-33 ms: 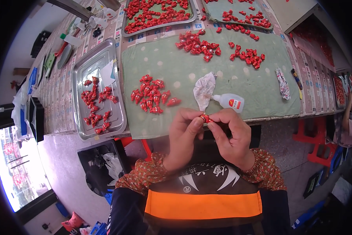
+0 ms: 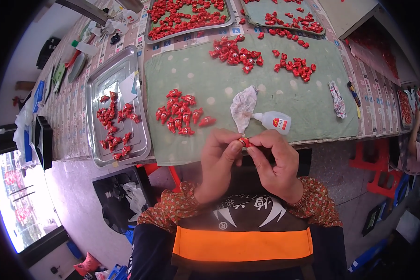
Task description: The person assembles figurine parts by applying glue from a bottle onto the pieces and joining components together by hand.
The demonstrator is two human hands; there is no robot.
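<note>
Between the fingertips of my left hand [image 2: 221, 151] and my right hand [image 2: 276, 161] is a small glossy red piece [image 2: 245, 142] with a bit of gold on it. Both hands pinch it just off the table's near edge; its exact kind cannot be made out. Just beyond them lies a crumpled, stained white cloth [image 2: 244, 109]. A white squeeze bottle [image 2: 276, 122] with a red label rests on its side, its nozzle touching the cloth. To the left of my hands, a loose group of similar red pieces [image 2: 177, 112] lies on the green spotted cloth [image 2: 210, 79].
A metal tray [image 2: 143, 140] with red pieces stands at the left. Farther back are a fuller tray [image 2: 231, 21] and more red piles [image 2: 235, 53]. A folded patterned cloth [image 2: 337, 100] and a dark pen-like tool [image 2: 354, 95] lie right. Below stand a black bin [image 2: 147, 184] and red stools [image 2: 383, 182].
My hands keep their pinch on the red piece, with only a very slight shift. One loose red piece at the near group's right edge looks sharper now than before.
</note>
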